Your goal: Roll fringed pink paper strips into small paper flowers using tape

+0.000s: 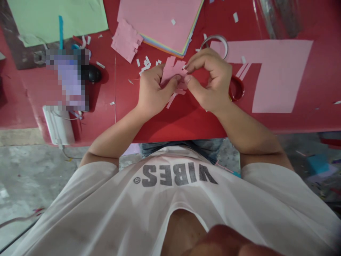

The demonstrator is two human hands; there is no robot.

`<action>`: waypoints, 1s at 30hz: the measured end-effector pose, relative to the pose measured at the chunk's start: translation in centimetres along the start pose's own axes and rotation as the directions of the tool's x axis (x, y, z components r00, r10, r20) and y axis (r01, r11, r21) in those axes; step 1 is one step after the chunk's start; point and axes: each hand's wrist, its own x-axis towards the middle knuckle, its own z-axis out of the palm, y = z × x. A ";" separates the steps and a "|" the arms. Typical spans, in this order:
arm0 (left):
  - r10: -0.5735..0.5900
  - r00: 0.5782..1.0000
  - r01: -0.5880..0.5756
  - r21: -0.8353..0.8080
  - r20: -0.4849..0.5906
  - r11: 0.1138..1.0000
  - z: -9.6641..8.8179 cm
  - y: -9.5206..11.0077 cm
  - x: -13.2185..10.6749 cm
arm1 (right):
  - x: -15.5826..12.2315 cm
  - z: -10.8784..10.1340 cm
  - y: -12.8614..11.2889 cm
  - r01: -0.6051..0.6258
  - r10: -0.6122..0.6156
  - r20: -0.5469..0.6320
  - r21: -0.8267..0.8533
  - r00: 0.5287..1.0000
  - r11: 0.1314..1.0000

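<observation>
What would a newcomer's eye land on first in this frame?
A small fringed pink paper piece pinched between the left hand and right hand, centred on a red tabletop. To the right lies a large notched pink paper sheet; above the hands, a stack of coloured paper.

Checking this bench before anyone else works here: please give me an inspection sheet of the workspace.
surface: red table, littered with paper scraps.
job's things: cut pink paper in both hands; coloured paper stack; large cut pink sheet.
clutter: green sheet; black rounded object; red loop.
grippers: left hand and right hand pinch the paper.
cables: thin white cable from white box.
surroundings: concrete floor; blue paper lower right.
</observation>
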 end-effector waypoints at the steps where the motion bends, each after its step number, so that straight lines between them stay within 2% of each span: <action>1: -0.001 1.000 0.002 0.015 -0.003 1.000 -0.1 -0.1 0.1 | 0.0 0.1 0.2 0.002 -0.002 -0.003 0.003 1.000 1.000; 7: 0.010 0.999 -0.012 0.053 0.037 0.999 -0.3 0.5 -0.1 | 0.2 0.7 1.5 0.087 -0.087 -0.041 0.014 0.995 0.996; 10: 0.017 1.000 -0.018 0.059 0.018 0.998 -0.2 0.6 -0.3 | 0.3 0.8 1.8 0.110 -0.109 -0.058 0.013 0.992 0.994; 14: 0.034 0.999 -0.035 0.012 0.015 0.999 -0.1 -0.5 0.1 | 0.5 0.9 2.1 0.104 -0.102 -0.058 0.039 0.993 0.994; 18: 0.058 0.998 -0.057 -0.070 0.013 0.996 -0.3 -2.1 1.1 | 0.8 1.1 2.9 0.120 -0.111 -0.113 0.080 0.987 0.990; 24: -0.117 0.992 0.123 -0.252 0.039 0.960 0.0 -2.9 1.4 | 1.3 1.5 3.5 0.085 -0.034 -0.200 0.251 0.979 0.964; 30: -0.183 0.982 0.187 -0.403 0.049 0.896 0.0 -4.4 2.0 | 1.3 2.1 4.2 0.042 0.003 -0.126 0.351 0.992 0.935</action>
